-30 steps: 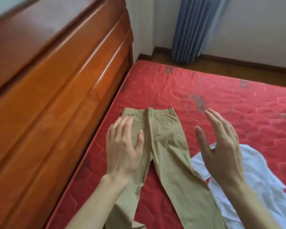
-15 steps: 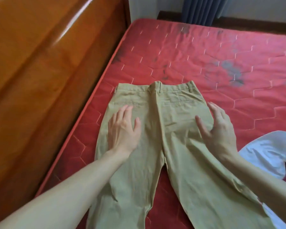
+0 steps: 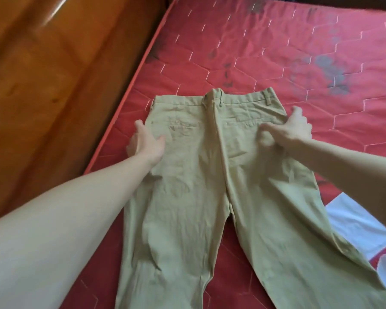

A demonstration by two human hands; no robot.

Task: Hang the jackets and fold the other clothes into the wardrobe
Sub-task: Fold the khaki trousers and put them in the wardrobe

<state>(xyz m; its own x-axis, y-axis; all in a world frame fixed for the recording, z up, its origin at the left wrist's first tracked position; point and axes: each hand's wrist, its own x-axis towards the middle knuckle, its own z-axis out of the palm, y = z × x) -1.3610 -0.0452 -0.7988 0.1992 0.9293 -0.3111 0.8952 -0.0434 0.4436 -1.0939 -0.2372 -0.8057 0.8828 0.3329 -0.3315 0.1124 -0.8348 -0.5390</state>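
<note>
Khaki trousers [image 3: 198,175] lie flat on the red quilted mattress [image 3: 254,52], back pockets up, waistband away from me and legs running toward me. My left hand [image 3: 144,142] holds the trousers' left hip edge, thumb on top of the cloth and fingers at the outer seam. At the right hip edge my right hand [image 3: 293,129] pinches the cloth, and a small fold is bunched up under its thumb.
A glossy brown wooden panel [image 3: 54,85] runs along the mattress's left side. A white garment [image 3: 357,226] lies at the right, partly under the right trouser leg. Dark stains mark the far right of the mattress.
Both hands slid outward from flat on the seat to the two hip edges and curled onto the cloth. The camera tilted down and moved closer.
</note>
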